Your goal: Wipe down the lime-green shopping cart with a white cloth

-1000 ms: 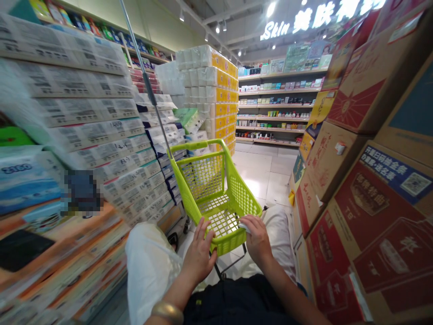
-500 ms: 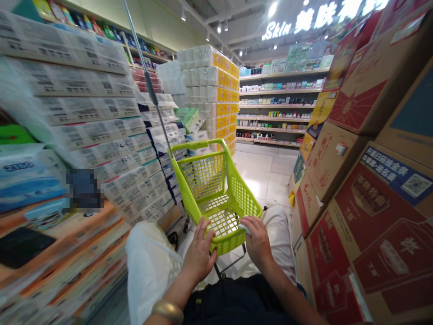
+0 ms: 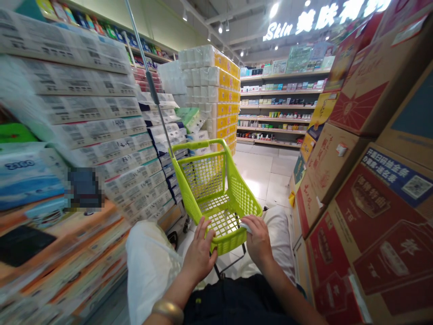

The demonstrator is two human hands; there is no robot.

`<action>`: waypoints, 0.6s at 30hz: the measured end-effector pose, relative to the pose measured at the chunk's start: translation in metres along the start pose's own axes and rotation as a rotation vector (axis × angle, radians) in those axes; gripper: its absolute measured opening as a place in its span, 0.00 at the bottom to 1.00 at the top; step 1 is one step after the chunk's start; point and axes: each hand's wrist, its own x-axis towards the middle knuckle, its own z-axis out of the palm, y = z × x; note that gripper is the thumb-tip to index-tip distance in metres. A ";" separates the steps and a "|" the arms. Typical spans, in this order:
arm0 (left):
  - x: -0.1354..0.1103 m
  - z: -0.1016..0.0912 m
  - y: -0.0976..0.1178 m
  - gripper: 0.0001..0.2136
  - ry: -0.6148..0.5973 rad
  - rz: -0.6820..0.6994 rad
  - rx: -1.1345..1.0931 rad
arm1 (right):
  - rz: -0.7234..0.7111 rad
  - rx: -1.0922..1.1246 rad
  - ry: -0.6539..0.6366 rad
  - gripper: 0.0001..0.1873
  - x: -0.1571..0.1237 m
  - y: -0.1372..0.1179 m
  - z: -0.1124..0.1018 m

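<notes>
- We have the green basket [image 3: 232, 243] in front of us, between our knees, on a wheeled metal frame.
- Our left hand [image 3: 199, 253] lies with bent, parted fingers over its near-left corner; we cannot tell how firmly it grips.
- Our right hand [image 3: 259, 239] pinches a white cloth [image 3: 246, 226], likely soft and light, at the near-right corner.
- We judge the basket stiff, smooth, fairly light plastic, perhaps slightly slippery.
- The near rim's corners seem our best hold; a pole [image 3: 152, 88] rises from the far-left corner.
</notes>
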 end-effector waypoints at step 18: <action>0.002 -0.002 0.002 0.17 -0.002 -0.009 -0.020 | -0.038 0.033 -0.106 0.25 -0.005 -0.018 0.008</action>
